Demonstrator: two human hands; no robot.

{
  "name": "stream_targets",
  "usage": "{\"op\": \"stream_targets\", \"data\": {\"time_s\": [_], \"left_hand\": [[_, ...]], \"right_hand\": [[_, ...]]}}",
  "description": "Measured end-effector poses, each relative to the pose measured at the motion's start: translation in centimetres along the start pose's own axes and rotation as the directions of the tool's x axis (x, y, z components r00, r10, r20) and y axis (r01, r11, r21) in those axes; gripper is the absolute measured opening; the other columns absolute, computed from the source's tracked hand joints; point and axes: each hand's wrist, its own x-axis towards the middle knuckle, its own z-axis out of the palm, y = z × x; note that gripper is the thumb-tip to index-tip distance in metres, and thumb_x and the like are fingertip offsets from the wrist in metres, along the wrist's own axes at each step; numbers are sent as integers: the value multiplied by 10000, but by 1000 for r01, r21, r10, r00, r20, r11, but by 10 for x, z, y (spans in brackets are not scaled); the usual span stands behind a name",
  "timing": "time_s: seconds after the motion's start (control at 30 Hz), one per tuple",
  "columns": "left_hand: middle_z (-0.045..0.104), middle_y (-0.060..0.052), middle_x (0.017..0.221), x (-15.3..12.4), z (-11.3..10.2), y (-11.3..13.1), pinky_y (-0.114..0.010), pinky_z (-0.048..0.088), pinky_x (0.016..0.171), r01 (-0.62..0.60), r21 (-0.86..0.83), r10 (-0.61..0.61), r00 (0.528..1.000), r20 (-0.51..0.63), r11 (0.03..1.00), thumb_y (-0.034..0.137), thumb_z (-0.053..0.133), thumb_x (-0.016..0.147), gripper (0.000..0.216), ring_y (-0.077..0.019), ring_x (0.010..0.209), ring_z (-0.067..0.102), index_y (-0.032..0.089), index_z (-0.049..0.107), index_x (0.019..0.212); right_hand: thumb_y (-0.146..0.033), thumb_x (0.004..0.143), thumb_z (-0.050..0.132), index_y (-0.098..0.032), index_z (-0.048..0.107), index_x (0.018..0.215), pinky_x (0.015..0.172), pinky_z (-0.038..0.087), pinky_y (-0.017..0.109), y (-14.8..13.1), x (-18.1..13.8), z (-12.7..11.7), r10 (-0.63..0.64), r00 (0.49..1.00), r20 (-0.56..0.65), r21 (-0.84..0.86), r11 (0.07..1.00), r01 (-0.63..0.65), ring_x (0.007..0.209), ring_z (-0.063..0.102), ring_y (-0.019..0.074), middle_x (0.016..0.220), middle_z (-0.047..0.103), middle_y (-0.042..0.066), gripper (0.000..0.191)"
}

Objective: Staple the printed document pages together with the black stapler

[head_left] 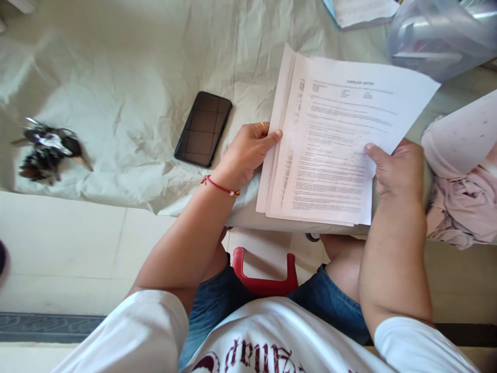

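A small stack of printed paper sheets (pixel 330 155) is held between my two hands above the near edge of the covered table. My left hand (pixel 250 150), with a ring and a red bracelet, grips the stack's left edge, thumb on top. On the right side my right hand (pixel 396 166) pinches the sheets, its thumb lying on the print and its fingers hidden behind. The sheets are slightly fanned at the left, and the top right corner curls up. Just left of my left hand a dark smartphone (pixel 204 128) lies on the cover.
A bunch of keys (pixel 50 150) lies at the far left of the cloth-like cover (pixel 128 103). At the right are a clear plastic container (pixel 438 41) and crumpled pink fabric (pixel 458 207). More papers (pixel 363 11) lie at the top. A red stool (pixel 264 285) shows between my legs.
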Motion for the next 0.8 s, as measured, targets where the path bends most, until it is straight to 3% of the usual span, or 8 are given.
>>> {"op": "stream_targets", "data": {"time_s": [0.13,0.33,0.53,0.8], "left_hand": [[800,-21,805,0,1,1,-366,671,811,15,-10,-15,1000,5,1000,330,803,971,161,-267,942,833,217,723,890],[820,-37,836,-1,2,3,-404,693,876,24,-17,-25,1000,-12,1000,351,845,932,174,-294,1002,839,216,739,900],[830,-41,879,-1,4,5,-444,693,945,36,-22,-36,999,-17,999,225,812,906,64,-299,1030,841,200,755,917],[809,-36,874,-3,4,7,-475,687,974,38,-10,-38,999,-33,999,179,766,915,39,-300,1059,831,195,731,905]], "right_hand": [[-223,659,784,-199,908,1021,994,680,509,2,6,-4,-27,999,-39,-29,999,26,946,843,275,1043,894,51,383],[-227,646,773,-203,913,1037,971,686,491,1,5,-5,-33,998,-52,-23,999,32,958,851,288,1057,894,52,416],[-206,672,776,-186,897,1021,973,693,492,1,4,-5,-35,998,-43,-27,999,34,951,849,280,1046,893,54,370],[-136,670,758,-197,882,1057,954,693,523,8,14,-17,-78,994,-83,-51,996,74,968,844,302,1052,885,64,411]]}}
